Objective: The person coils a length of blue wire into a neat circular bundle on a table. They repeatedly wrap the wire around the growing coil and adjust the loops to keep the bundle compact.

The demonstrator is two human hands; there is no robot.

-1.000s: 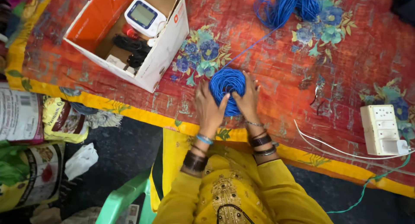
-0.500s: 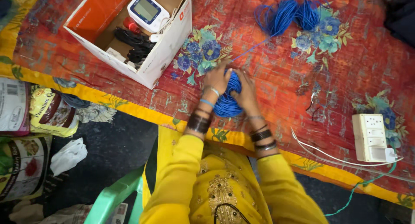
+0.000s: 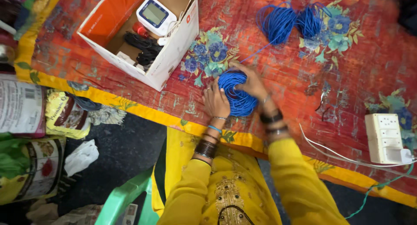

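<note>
— How is the blue wire coil (image 3: 236, 95) held?
— It is pressed flat on the quilt (image 3: 347, 77), just right of the cardboard box (image 3: 143, 38): the left hand (image 3: 216, 102) is laid open on its near-left edge, the right hand (image 3: 252, 82) is curled over its top, probably so the turns are kept together
— And counted?
— One wound coil, two loose blue bundles (image 3: 293, 21) beyond it, one box

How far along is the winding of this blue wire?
Done: a thick wound coil of blue wire lies on the red cloth. In hand: left hand steadies it, right hand lays the strand. Left: the loose blue wire bundles beyond remain unwound.
</note>
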